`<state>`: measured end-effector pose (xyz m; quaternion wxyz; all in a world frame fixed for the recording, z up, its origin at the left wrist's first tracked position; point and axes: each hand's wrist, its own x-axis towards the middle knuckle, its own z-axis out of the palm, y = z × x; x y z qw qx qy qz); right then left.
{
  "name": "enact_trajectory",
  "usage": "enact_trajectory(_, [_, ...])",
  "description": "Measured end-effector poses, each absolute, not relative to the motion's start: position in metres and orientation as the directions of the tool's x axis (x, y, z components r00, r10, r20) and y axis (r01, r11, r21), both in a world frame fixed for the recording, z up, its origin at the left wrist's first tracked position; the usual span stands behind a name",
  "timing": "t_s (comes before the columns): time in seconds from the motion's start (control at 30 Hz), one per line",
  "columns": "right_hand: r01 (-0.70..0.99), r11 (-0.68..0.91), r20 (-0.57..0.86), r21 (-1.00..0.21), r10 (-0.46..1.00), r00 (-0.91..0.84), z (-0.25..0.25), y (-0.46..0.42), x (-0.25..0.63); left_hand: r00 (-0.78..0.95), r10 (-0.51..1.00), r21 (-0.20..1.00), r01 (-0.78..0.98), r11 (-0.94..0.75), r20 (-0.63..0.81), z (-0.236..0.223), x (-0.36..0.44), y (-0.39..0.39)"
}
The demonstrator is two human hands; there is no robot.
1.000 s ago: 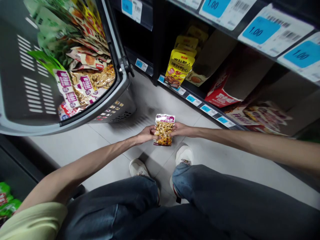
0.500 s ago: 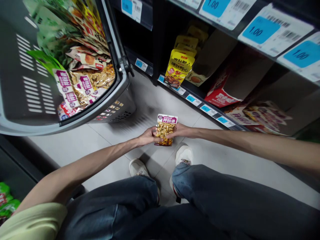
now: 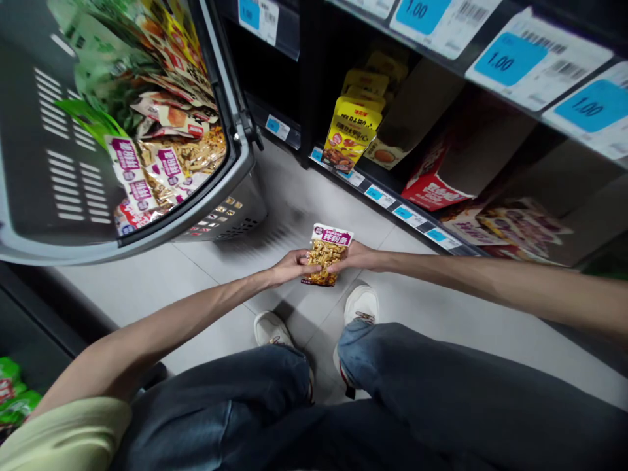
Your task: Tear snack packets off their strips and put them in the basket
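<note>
Between my two hands, above the floor, is a snack packet (image 3: 328, 252) with a white and purple top and a see-through front showing golden-brown strips. My left hand (image 3: 293, 267) grips its left edge, thumb across the front. On the opposite edge my right hand (image 3: 357, 256) holds it too, thumb on the front and the other fingers mostly behind it. To the left stands a grey shopping basket (image 3: 206, 212) with packets inside. Matching purple-topped packets (image 3: 169, 167) lie near its front, beside red-and-white packets (image 3: 171, 116) and green bags (image 3: 108, 59).
A dark shelf unit (image 3: 307, 85) with blue price tags runs along the back and right. It bears yellow packets (image 3: 350, 134), a red box (image 3: 434, 186) and loose packets (image 3: 515, 226). My shoes (image 3: 362, 304) rest on the tiled floor (image 3: 206, 304). Green bags (image 3: 17, 399) show at lower left.
The top of the packet has tilted slightly to the right between my hands. Both hands keep hold of it, and the basket and shelf look the same.
</note>
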<state>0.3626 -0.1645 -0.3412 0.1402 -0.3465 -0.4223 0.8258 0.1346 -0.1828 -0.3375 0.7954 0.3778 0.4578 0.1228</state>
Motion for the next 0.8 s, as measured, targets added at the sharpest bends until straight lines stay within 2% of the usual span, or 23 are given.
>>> enact_trajectory(0.17, [0.199,-0.623,-0.583,-0.757,0.503,-0.638,-0.348,-0.161,0.367,0.494,0.576,0.719,0.161,0.676,-0.652,-0.343,0.135,-0.186])
enact_trajectory(0.3, [0.225,-0.647,-0.621,-0.728,0.484,-0.616,-0.355,-0.16,0.369,0.305,0.767,0.824,0.264,0.502,-0.565,-0.35,0.134,-0.186])
enact_trajectory(0.37, [0.252,-0.644,-0.641,-0.722,0.486,-0.594,-0.357,-0.161,0.368,0.291,0.813,0.852,0.318,0.415,-0.504,-0.352,0.132,-0.185])
enact_trajectory(0.43, [0.27,-0.646,-0.658,-0.715,0.49,-0.572,-0.356,-0.162,0.366,0.323,0.803,0.848,0.369,0.381,-0.501,-0.352,0.131,-0.183])
enact_trajectory(0.53, [0.299,-0.654,-0.683,-0.695,0.472,-0.557,-0.349,-0.163,0.361,0.379,0.732,0.815,0.39,0.428,-0.566,-0.347,0.13,-0.181])
enact_trajectory(0.7, [0.244,-0.649,-0.61,-0.721,0.427,-0.667,-0.335,-0.166,0.356,0.525,0.636,0.818,0.259,0.513,-0.565,-0.336,0.133,-0.185])
enact_trajectory(0.8, [0.199,-0.64,-0.551,-0.742,0.413,-0.725,-0.334,-0.168,0.355,0.494,0.612,0.764,0.192,0.615,-0.617,-0.339,0.136,-0.191])
